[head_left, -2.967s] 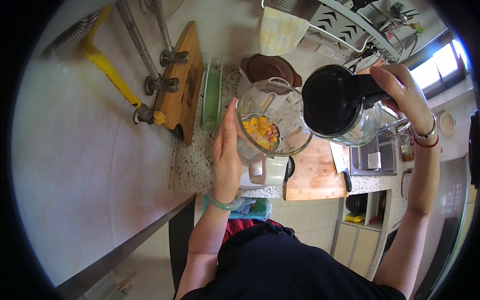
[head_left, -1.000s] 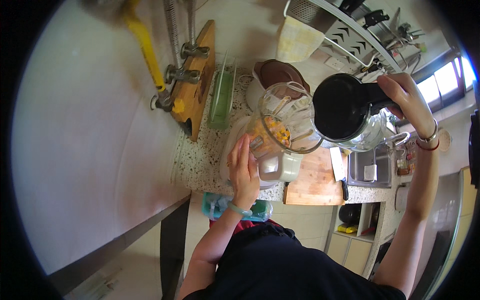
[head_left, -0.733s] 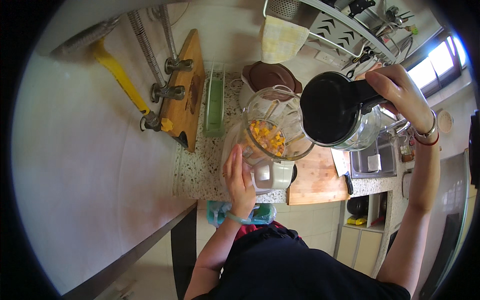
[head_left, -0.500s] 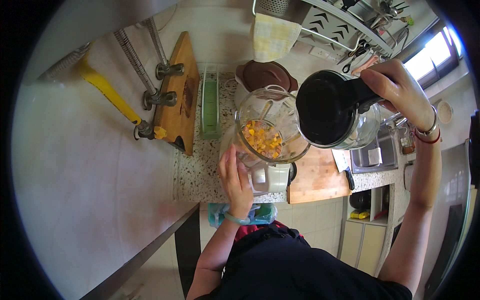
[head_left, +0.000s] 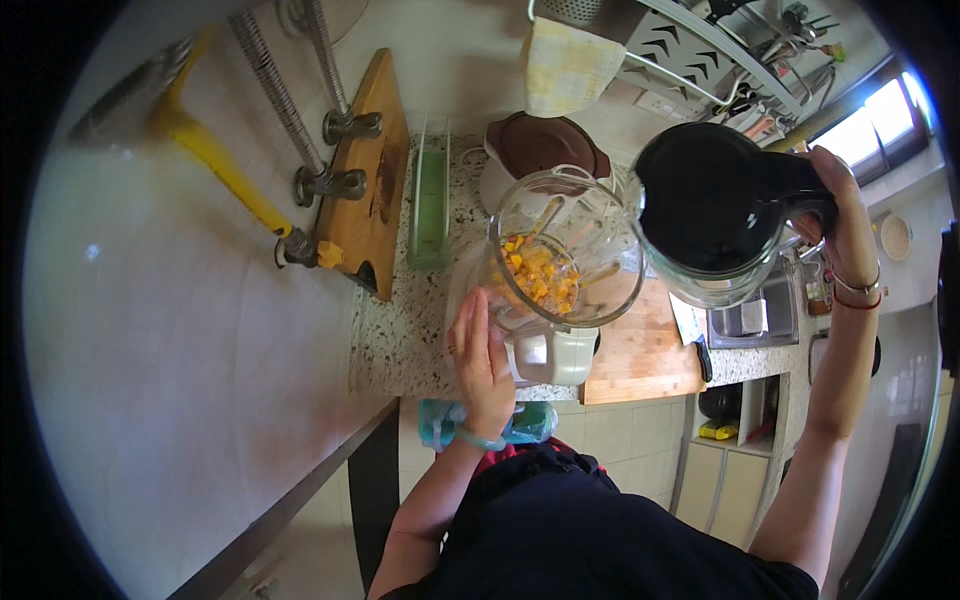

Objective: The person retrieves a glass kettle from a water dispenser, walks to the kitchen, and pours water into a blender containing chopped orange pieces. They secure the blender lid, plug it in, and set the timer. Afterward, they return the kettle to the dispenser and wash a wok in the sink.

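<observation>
My right hand is closed round the black handle of a glass kettle. The kettle's black lid faces me, and its spout side is at the rim of a clear blender jug. Chopped orange and pinkish pieces lie at the bottom of the jug, which sits on a white blender base. My left hand rests against the near left side of the jug, fingers stretched out. Whether liquid is flowing from the kettle cannot be made out.
Right of the blender lies a wooden cutting board with a knife, before a sink. Behind stands a pot with a brown lid. To the left are a green narrow rack, an upright wooden board and pipe valves.
The kettle has shifted right relative to the jug, and its tilt has changed, with more glass showing below the lid. My left hand stays against the jug. The whole view has shifted slightly.
</observation>
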The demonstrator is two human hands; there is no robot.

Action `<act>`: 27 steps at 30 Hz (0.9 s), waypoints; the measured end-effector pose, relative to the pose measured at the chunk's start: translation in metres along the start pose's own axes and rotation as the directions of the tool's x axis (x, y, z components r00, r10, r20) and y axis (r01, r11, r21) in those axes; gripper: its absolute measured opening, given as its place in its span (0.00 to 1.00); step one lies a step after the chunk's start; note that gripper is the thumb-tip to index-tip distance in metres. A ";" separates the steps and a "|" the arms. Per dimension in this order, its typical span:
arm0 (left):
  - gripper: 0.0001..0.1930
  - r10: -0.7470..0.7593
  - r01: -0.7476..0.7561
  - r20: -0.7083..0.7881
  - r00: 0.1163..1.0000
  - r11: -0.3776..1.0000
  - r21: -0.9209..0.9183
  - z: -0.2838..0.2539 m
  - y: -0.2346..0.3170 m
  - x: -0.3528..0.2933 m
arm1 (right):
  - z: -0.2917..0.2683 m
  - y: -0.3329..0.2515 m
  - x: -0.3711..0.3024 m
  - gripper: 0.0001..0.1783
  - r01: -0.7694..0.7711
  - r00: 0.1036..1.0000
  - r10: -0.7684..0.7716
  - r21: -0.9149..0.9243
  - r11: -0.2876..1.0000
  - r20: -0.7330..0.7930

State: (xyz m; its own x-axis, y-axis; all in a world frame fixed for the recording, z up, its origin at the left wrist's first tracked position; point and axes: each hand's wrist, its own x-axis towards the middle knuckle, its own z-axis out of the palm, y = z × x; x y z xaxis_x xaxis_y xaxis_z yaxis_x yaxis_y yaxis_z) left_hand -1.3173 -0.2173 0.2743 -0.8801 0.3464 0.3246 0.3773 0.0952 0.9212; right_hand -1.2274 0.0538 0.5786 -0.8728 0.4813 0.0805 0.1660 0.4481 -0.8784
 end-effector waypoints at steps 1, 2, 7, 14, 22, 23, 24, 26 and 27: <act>0.23 0.012 -0.012 -0.004 1.000 1.000 -0.001 0.002 -0.001 -0.001 | -0.003 0.004 0.000 0.28 0.000 0.999 0.001 0.021 1.000 -0.037; 0.23 0.024 -0.024 -0.006 1.000 1.000 -0.002 0.001 -0.002 -0.001 | -0.003 0.007 0.000 0.29 0.000 0.997 0.003 0.041 0.999 -0.076; 0.26 0.030 -0.030 -0.005 1.000 0.997 -0.064 -0.005 -0.006 -0.007 | 0.009 -0.004 -0.007 0.30 -0.014 0.999 0.015 0.031 0.999 -0.041; 0.27 0.014 -0.016 -0.018 1.000 0.990 -0.143 -0.008 -0.011 0.000 | 0.018 -0.017 -0.016 0.25 0.021 0.995 -0.027 -0.060 0.998 -0.097; 0.28 0.082 -0.085 -0.032 0.996 0.991 -0.107 -0.002 -0.013 -0.009 | 0.027 -0.035 -0.020 0.29 0.059 0.998 -0.066 -0.288 0.956 -0.016; 0.27 0.098 -0.102 -0.030 0.995 0.984 -0.144 -0.003 -0.014 -0.011 | 0.028 -0.036 -0.018 0.29 0.055 0.998 -0.057 -0.306 0.951 0.001; 0.27 0.064 -0.070 -0.042 0.997 0.985 -0.159 -0.003 -0.013 -0.012 | 0.030 -0.036 -0.016 0.30 0.045 0.998 -0.059 -0.324 0.945 -0.034; 0.27 -0.003 -0.009 -0.062 0.998 0.982 -0.190 -0.003 -0.011 -0.014 | 0.030 -0.039 -0.010 0.31 0.038 0.999 -0.038 -0.407 0.913 0.007; 0.27 -0.016 0.003 -0.065 0.998 0.979 -0.206 -0.004 -0.012 -0.013 | 0.030 -0.041 -0.009 0.31 0.034 0.999 -0.026 -0.446 0.894 0.023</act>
State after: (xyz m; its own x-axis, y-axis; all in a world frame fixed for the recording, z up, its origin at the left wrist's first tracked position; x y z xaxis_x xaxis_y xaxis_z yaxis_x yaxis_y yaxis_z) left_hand -1.3117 -0.2262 0.2601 -0.9031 0.2832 0.3228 0.3076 -0.0977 0.9465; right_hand -1.2403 0.0088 0.6001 -0.8873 0.4519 0.0925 0.3238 0.7530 -0.5729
